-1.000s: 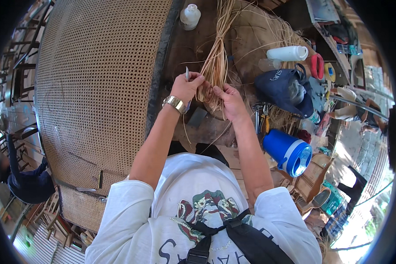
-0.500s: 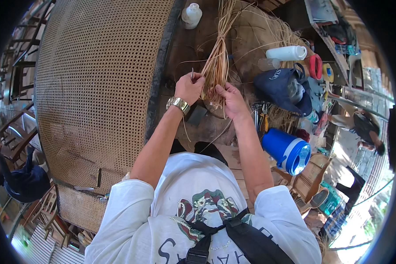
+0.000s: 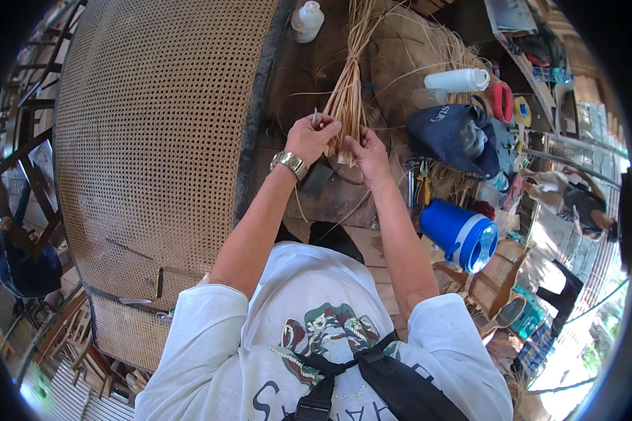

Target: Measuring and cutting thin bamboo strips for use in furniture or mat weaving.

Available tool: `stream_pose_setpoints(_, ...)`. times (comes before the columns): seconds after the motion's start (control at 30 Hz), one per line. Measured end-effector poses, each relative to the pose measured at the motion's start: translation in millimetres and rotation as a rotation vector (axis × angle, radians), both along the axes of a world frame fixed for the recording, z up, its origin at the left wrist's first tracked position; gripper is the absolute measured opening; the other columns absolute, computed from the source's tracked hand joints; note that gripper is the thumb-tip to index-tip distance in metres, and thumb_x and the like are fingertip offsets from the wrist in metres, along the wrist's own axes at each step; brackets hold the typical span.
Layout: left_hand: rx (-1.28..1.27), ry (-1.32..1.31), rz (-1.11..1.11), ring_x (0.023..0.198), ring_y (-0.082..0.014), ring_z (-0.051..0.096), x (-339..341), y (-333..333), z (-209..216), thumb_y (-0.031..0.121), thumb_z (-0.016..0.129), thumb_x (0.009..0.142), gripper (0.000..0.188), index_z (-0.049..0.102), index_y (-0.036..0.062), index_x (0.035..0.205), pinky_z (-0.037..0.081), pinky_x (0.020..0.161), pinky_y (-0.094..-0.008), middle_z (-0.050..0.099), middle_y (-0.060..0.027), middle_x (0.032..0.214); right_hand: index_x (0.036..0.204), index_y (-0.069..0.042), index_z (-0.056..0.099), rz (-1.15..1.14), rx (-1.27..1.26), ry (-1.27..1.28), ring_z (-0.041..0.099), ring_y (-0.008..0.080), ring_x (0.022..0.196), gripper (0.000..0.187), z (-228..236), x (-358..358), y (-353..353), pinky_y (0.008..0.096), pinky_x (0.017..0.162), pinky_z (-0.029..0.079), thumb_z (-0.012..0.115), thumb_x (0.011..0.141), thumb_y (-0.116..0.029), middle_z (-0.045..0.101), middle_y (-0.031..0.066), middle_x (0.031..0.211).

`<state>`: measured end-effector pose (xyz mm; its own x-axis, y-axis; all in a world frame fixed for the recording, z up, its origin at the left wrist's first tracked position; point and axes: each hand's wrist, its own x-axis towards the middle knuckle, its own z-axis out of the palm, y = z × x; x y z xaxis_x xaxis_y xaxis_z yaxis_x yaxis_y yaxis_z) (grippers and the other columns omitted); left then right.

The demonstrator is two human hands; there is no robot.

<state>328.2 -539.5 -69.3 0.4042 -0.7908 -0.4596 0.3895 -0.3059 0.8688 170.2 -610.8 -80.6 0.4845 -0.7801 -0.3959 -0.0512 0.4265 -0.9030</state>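
cane bundle (image 3: 351, 78) sits right of the woven panel (image 3: 161, 126). strands could tangle if the pinch slackens, maybe get nicked by that silvery tool (image 3: 315, 117). long axis runs near to far, far end leaning right, near end fanned. left hand (image 3: 312, 140) clutches the tool against the strands, right hand (image 3: 370, 157) pinches near ends.

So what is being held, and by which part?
The right hand pinches the strips by their near end; the left hand, against them, grips a small shiny tool, its held part hidden.
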Motion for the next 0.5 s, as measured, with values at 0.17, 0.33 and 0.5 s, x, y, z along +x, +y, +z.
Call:
stream_pose_setpoints(0.17,0.031,0.195,0.035,0.06,-0.0059,0.054,0.7,54.2,12.0,0.026,0.065,0.096,0.021,0.066,0.0047,0.092,0.041,0.053,-0.024,0.067,-0.001,0.076,0.125,0.002,0.056,0.111,-0.492,0.492,0.068,0.0264,0.094,0.048,-16.6,-1.6,30.9,0.0338,0.085,0.053,0.075,0.086,-0.02,0.069,0.0149,0.107)
stream_pose_setpoints(0.33,0.209,0.158,0.1,0.055,-0.0034,0.044,-33.9,193.1,11.9,0.032,0.06,0.099,0.027,0.065,0.0064,0.093,0.033,0.048,-0.0221,0.066,-0.0011,0.075,0.133,-0.002,0.048,0.196,-0.806,0.824,0.054,0.036,0.118,0.053,-12.4,0.0,58.5,0.0406,0.099,0.045,0.067,0.085,-0.01,0.052,0.0206,0.13)
stream_pose_setpoints(0.5,0.291,0.404,0.277,0.045,-0.0043,0.038,-48.5,292.1,43.0,0.034,0.062,0.098,0.025,0.061,0.0087,0.095,0.03,0.043,-0.0243,0.064,-0.002,0.072,0.136,-0.004,0.046,0.43,-1.29,0.585,0.039,0.0373,0.134,0.058,40.4,1.6,137.8,0.0461,0.113,0.032,0.058,0.079,0.0,0.045,0.0173,0.139)
